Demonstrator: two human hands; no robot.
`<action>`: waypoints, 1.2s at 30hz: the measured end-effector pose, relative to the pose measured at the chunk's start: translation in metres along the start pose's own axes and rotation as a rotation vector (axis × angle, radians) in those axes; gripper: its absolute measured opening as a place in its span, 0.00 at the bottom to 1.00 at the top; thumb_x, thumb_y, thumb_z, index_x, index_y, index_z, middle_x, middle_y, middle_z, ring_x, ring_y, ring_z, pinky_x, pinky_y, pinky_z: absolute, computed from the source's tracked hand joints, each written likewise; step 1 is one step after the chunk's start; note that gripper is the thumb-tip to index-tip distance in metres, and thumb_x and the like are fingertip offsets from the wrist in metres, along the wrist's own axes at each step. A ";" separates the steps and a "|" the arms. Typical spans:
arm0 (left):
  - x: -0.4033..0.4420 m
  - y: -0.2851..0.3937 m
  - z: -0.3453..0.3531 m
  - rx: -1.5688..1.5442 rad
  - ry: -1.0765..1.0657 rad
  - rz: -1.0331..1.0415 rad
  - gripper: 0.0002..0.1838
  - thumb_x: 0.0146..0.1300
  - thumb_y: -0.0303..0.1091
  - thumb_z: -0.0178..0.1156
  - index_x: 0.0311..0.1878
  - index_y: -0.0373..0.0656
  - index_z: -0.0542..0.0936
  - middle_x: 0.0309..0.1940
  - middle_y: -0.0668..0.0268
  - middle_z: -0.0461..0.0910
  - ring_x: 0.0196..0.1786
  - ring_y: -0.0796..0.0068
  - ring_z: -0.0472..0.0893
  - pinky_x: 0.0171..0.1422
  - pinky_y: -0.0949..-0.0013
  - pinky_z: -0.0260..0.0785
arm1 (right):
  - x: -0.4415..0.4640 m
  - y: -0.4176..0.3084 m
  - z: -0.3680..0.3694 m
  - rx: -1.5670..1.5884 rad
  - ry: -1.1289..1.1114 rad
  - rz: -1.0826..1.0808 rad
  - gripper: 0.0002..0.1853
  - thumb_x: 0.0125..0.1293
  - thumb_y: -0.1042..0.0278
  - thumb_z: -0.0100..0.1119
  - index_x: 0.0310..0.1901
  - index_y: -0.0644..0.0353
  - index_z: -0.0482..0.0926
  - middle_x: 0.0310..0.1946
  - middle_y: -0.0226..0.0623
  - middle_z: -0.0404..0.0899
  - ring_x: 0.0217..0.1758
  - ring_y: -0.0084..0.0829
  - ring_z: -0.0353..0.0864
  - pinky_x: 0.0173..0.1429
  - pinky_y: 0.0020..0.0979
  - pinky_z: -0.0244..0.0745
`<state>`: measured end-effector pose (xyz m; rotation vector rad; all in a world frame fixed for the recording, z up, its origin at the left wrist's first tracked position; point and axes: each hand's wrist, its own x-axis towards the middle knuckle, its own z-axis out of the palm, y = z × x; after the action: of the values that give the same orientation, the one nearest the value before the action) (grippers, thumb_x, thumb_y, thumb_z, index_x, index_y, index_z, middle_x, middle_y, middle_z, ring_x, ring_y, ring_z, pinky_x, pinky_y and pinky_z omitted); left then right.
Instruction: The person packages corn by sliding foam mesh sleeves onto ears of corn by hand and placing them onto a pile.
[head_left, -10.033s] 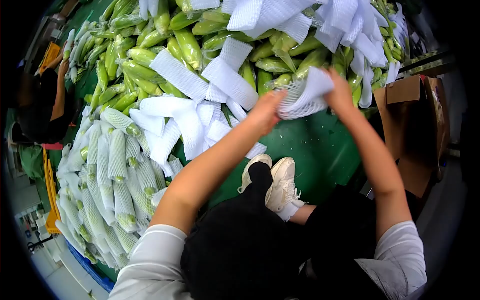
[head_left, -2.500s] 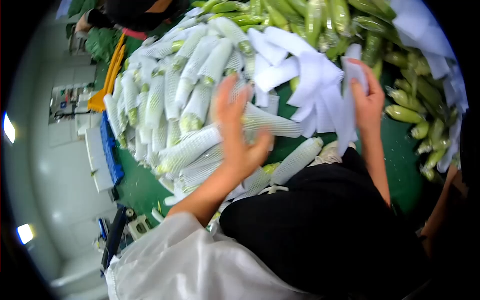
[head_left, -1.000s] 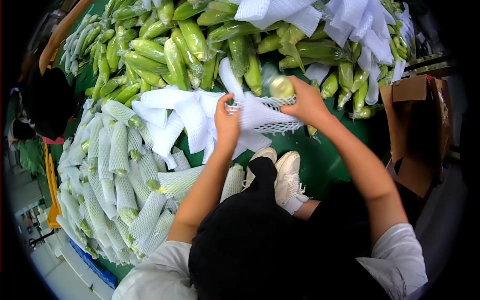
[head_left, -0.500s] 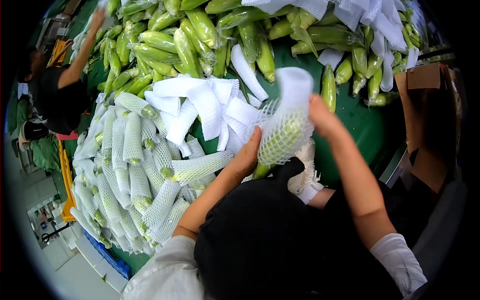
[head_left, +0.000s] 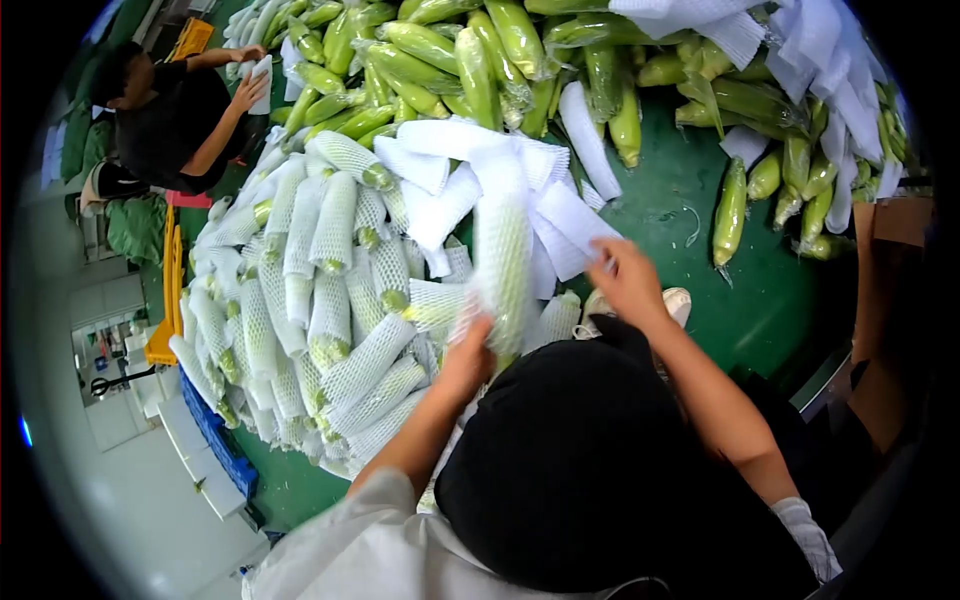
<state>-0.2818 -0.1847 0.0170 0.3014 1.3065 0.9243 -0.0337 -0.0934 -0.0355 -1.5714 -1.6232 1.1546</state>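
Observation:
An ear of corn in a white foam net sleeve [head_left: 503, 262] stands upright in my left hand [head_left: 468, 352], whose fingers close round its lower end. My right hand [head_left: 622, 278] is off the corn, to its right, with the fingers bent close to a flat white foam sleeve [head_left: 572, 222]; whether it pinches that sleeve is unclear. Beyond my hands lies a heap of loose foam sleeves [head_left: 440, 205]. To the left is a large pile of sleeved corn [head_left: 330, 300]. Unsleeved green corn in clear film [head_left: 480, 75] is piled at the top.
At the upper left a person in dark clothes [head_left: 165, 125] handles a white item. Yellow [head_left: 165, 340] and blue crates [head_left: 215, 440] stand along the left side. More sleeves [head_left: 820, 70] cover corn at the upper right, above a cardboard box [head_left: 900, 222]. My shoes are below my right hand.
The view has swung left. My left hand has moved the sleeved corn leftward towards the pile. My right hand has let go of the sleeve round it and now reaches near the loose sleeves.

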 end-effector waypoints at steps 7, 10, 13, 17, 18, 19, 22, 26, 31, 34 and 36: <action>-0.140 0.109 -0.152 0.806 0.168 -0.332 0.28 0.59 0.31 0.64 0.63 0.35 0.70 0.63 0.61 0.71 0.66 0.66 0.68 0.70 0.66 0.56 | 0.170 -0.035 0.099 0.120 0.034 0.135 0.27 0.56 0.57 0.68 0.53 0.65 0.76 0.39 0.44 0.81 0.38 0.42 0.80 0.46 0.37 0.75; -0.117 0.144 -0.100 1.665 0.707 0.219 0.20 0.57 0.26 0.61 0.54 0.36 0.77 0.58 0.53 0.75 0.61 0.59 0.74 0.66 0.65 0.62 | 0.163 -0.051 0.095 0.670 0.020 -0.066 0.23 0.57 0.67 0.65 0.55 0.62 0.77 0.35 0.34 0.80 0.32 0.26 0.77 0.38 0.27 0.73; -0.037 0.157 0.042 1.405 0.319 1.116 0.25 0.55 0.26 0.58 0.59 0.37 0.73 0.64 0.49 0.68 0.68 0.50 0.66 0.72 0.57 0.54 | 0.113 -0.093 0.034 1.033 -0.295 -0.111 0.20 0.60 0.73 0.58 0.55 0.61 0.77 0.39 0.25 0.78 0.37 0.16 0.73 0.42 0.20 0.69; 0.081 0.113 0.180 0.800 -0.371 1.035 0.33 0.67 0.47 0.46 0.72 0.39 0.59 0.73 0.50 0.52 0.75 0.53 0.53 0.76 0.56 0.44 | 0.086 -0.074 -0.032 1.695 -0.323 0.125 0.21 0.65 0.69 0.54 0.58 0.64 0.72 0.53 0.34 0.77 0.56 0.24 0.73 0.60 0.30 0.69; 0.098 0.100 0.207 0.502 -0.465 0.874 0.35 0.73 0.56 0.37 0.72 0.39 0.57 0.73 0.54 0.53 0.73 0.59 0.56 0.75 0.60 0.48 | 0.081 -0.074 -0.068 1.785 -0.347 0.061 0.19 0.65 0.69 0.55 0.57 0.63 0.71 0.50 0.33 0.79 0.51 0.24 0.77 0.56 0.30 0.74; 0.117 0.080 0.227 0.299 -0.512 0.759 0.31 0.74 0.51 0.37 0.71 0.40 0.59 0.71 0.54 0.56 0.70 0.61 0.60 0.73 0.62 0.51 | 0.080 -0.051 -0.080 1.572 -0.209 0.102 0.17 0.65 0.70 0.56 0.54 0.63 0.74 0.47 0.32 0.79 0.47 0.24 0.78 0.51 0.28 0.75; 0.165 0.002 0.241 0.035 -0.544 0.313 0.25 0.76 0.47 0.39 0.62 0.37 0.67 0.59 0.58 0.69 0.57 0.69 0.71 0.65 0.69 0.61 | 0.078 0.036 -0.088 0.435 0.330 0.009 0.03 0.63 0.72 0.62 0.36 0.59 0.79 0.27 0.24 0.75 0.29 0.18 0.74 0.34 0.21 0.70; 0.159 -0.047 0.258 0.133 -0.318 0.115 0.16 0.70 0.46 0.55 0.41 0.41 0.77 0.33 0.69 0.77 0.34 0.81 0.73 0.41 0.76 0.67 | 0.036 0.065 -0.103 1.243 0.431 0.170 0.06 0.66 0.65 0.59 0.39 0.57 0.79 0.28 0.27 0.76 0.31 0.23 0.76 0.38 0.24 0.72; 0.201 -0.018 0.236 -0.058 -0.479 -0.410 0.10 0.67 0.35 0.56 0.46 0.39 0.74 0.39 0.60 0.81 0.41 0.64 0.82 0.48 0.62 0.76 | 0.012 0.137 -0.134 -0.052 0.222 0.436 0.21 0.58 0.57 0.64 0.48 0.64 0.76 0.39 0.46 0.83 0.42 0.41 0.83 0.50 0.37 0.77; 0.189 -0.042 0.248 0.117 -0.696 -0.380 0.13 0.61 0.28 0.57 0.50 0.38 0.75 0.39 0.62 0.81 0.37 0.68 0.81 0.43 0.66 0.75 | 0.051 0.165 -0.152 -0.453 0.357 0.696 0.26 0.54 0.55 0.67 0.50 0.65 0.76 0.42 0.53 0.82 0.47 0.49 0.82 0.49 0.41 0.76; 0.211 -0.050 0.237 0.548 -0.439 0.086 0.18 0.53 0.21 0.58 0.49 0.40 0.75 0.35 0.67 0.80 0.34 0.76 0.79 0.37 0.75 0.72 | 0.047 0.150 -0.146 -0.315 0.346 0.705 0.27 0.55 0.55 0.66 0.51 0.65 0.76 0.42 0.53 0.82 0.46 0.48 0.82 0.48 0.41 0.76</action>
<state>-0.0499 0.0073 -0.0945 0.9384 1.1179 0.5106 0.1581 -0.0322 -0.1096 -2.5109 -1.0744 0.8845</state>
